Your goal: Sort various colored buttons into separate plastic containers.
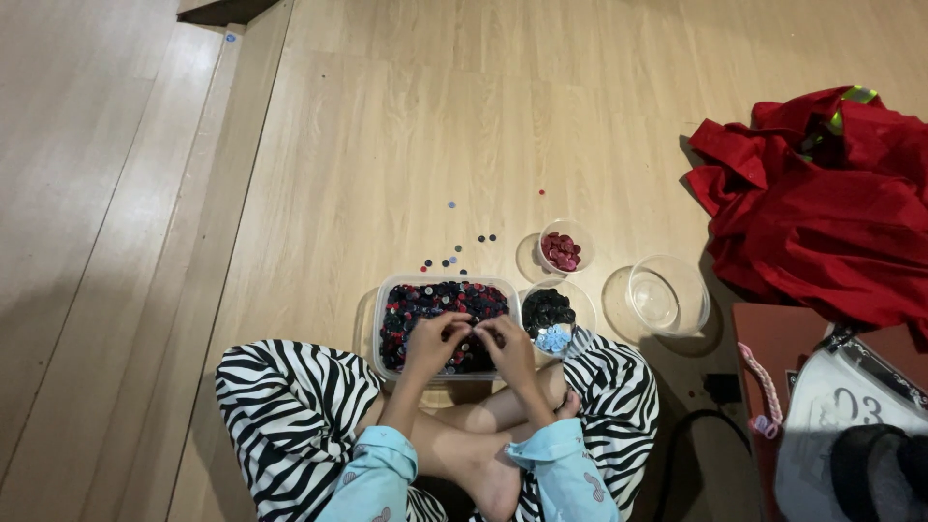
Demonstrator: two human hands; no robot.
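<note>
I sit cross-legged on a wooden floor in zebra-striped trousers. A clear rectangular tub [387,333] full of mixed dark, red and blue buttons stands in front of my legs. My left hand [432,340] and my right hand [509,346] rest over the tub, fingers curled down into the buttons and fingertips close together. Whether either hand pinches a button is too small to tell. A round bowl of black buttons [547,309] stands right of the tub, with a small heap of light blue buttons [554,339] at its near side.
A small round cup of dark red buttons [562,250] and an empty clear bowl [667,295] stand further right. Several loose buttons [454,253] lie on the floor beyond the tub. Red cloth [822,213] is heaped at right, above a brown box and a white bag [831,416].
</note>
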